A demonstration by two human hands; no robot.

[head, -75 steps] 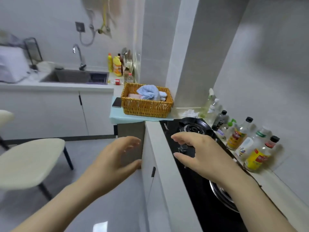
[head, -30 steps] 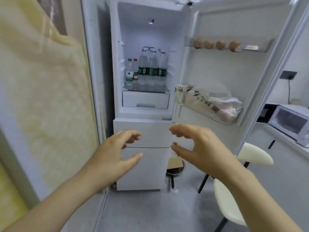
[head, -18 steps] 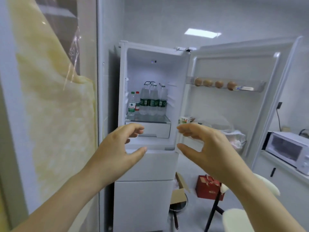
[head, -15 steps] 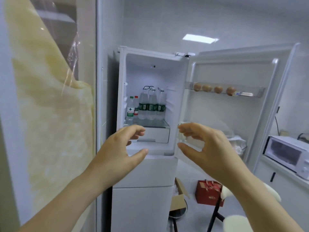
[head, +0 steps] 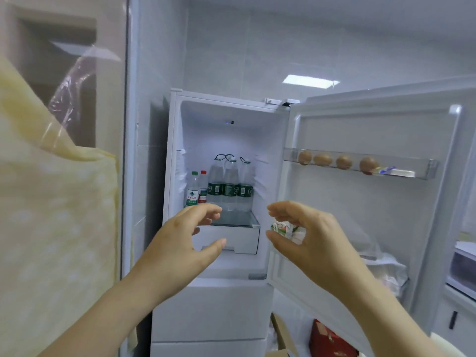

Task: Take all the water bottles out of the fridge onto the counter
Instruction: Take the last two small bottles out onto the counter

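- Head view: white fridge (head: pixel 226 140), upper compartment open, door (head: pixel 360 215) swung out to the right.
- Water bottles are all inside, upright on the glass shelf (head: pixel 239 219) of the upper compartment.
- 3 big bottles (head: pixel 230 186) w/ dark green labels stand in a row, side by side and touching, loop handles at the necks.
- Left of them are 2 small ones. The green-cap bottle (head: pixel 192 194) is nearest the left wall; the red-cap bottle (head: pixel 203 188) is just behind it, btwn it and the big ones.
- White drawer (head: pixel 239 239) directly under the shelf, closed.
- L hand (head: pixel 180 243) is raised in front of the opening, lower left. Fingers loosely curved, thumb spread well apart from them, nothing in it. Fingertips overlap the foot of the green-cap bottle in the pic, but there's no grip on it.
- R hand (head: pixel 309 235) is raised opposite, in front of the door's inner edge. Same loose curve, thumb below and apart from the fingers, holds nothing.
- Hands are apart, palms roughly facing each other, w/ the drawer showing in the gap.
- On the door: 4 eggs (head: pixel 323 159) in the top rack (head: pixel 412 173); a carton (head: pixel 283 226) lower down, partly hidden behind the R hand; a plastic bag (head: pixel 389 269) lower right.
- On the floor below the door: red box (head: pixel 329 338), w/ a cardboard box (head: pixel 282 333) just beside it.
- Far left: yellow cloth (head: pixel 51 228), clear plastic film above it.
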